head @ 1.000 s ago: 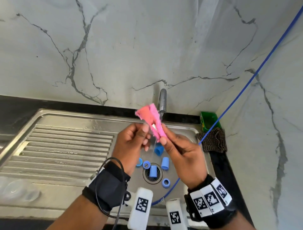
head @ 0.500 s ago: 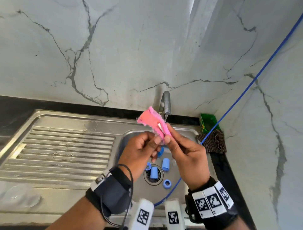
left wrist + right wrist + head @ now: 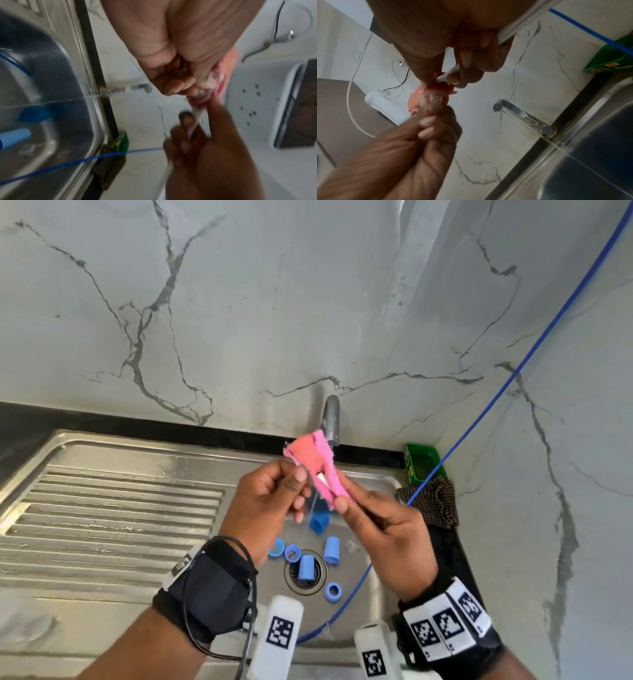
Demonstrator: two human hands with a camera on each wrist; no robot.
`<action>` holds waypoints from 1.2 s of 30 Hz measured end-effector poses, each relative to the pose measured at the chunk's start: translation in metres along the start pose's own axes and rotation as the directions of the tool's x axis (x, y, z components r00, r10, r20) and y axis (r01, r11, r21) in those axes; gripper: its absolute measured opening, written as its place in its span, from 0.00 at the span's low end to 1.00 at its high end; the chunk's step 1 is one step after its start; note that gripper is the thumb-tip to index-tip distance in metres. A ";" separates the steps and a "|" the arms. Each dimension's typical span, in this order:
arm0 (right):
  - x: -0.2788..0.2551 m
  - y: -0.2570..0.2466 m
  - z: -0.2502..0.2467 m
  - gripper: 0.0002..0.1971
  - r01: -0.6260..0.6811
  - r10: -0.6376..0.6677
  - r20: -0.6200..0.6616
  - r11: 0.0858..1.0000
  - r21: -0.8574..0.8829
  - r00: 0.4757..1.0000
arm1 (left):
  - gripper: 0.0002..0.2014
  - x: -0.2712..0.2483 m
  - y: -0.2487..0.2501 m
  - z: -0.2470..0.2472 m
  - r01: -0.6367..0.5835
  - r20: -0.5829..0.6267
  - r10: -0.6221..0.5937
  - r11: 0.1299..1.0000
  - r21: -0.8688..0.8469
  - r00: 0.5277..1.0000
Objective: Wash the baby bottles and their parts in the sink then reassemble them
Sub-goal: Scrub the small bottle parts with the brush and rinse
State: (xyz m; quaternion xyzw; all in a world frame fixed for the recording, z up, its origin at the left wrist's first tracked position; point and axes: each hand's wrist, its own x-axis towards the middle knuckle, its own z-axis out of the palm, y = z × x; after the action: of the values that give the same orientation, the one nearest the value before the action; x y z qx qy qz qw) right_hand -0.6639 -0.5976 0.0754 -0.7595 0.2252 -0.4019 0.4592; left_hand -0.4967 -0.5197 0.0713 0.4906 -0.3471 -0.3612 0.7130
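I hold both hands above the sink basin (image 3: 373, 546), in front of the tap (image 3: 331, 419). My right hand (image 3: 383, 537) grips a brush: its white handle (image 3: 448, 75) runs between my curled fingers (image 3: 467, 65) and my thumb, and its pink sponge head (image 3: 317, 463) stands up and tilts to the left, just under the mouth of the tap. My left hand (image 3: 267, 501) is closed too. Its thumb and fingertips pinch something small and clear against the lower part of the pink sponge; it looks like a soft bottle part, but I cannot tell exactly which one, because it is transparent and blurred in both wrist views.

A thin stream of water (image 3: 559, 147) runs from the tap down into the basin.

The other bottle parts lie on the bottom of the basin, below my hands. One blue cap (image 3: 306, 567) lies on the drain (image 3: 294, 580). A second blue cap (image 3: 331, 549) is just to the right of it, and a third (image 3: 318, 522) lies nearer the tap. Three blue rings lie around the drain: one (image 3: 333, 591) in front of it, two (image 3: 292, 552) at its left side.

A blue cord (image 3: 513, 378) goes across the wall on the right and down into the basin. A green box (image 3: 423, 463) and a dark cloth (image 3: 433, 501) sit in the corner at the right of the sink.
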 end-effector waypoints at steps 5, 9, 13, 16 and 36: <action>0.015 0.002 -0.006 0.18 -0.008 0.008 -0.025 1.000 0.016 1.000 | 0.12 -0.004 -0.006 0.032 0.015 -0.028 -0.016 0.999 -0.051 0.999; 0.013 0.008 -0.018 0.18 -0.022 0.021 0.023 0.999 0.043 1.000 | 0.11 0.005 -0.007 0.020 0.012 -0.022 -0.012 1.000 0.001 1.000; 0.021 0.007 -0.020 0.18 -0.029 0.028 0.010 0.996 0.083 1.000 | 0.13 -0.003 -0.013 0.048 0.055 -0.002 -0.055 0.998 -0.037 0.998; 0.010 0.012 -0.018 0.20 -0.032 0.029 0.041 0.997 0.075 0.999 | 0.13 0.005 -0.014 0.031 0.045 -0.085 -0.052 0.995 -0.086 0.995; -0.003 -0.002 0.028 0.20 -0.045 0.043 -0.027 0.996 -0.083 0.999 | 0.10 -0.006 -0.003 -0.022 0.084 0.011 -0.083 0.988 -0.126 0.996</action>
State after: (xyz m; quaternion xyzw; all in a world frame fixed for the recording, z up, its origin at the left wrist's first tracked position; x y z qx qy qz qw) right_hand -0.6434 -0.5800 0.0688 -0.7679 0.2643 -0.3914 0.4328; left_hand -0.4814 -0.5057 0.0611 0.4575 -0.3045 -0.4134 0.7260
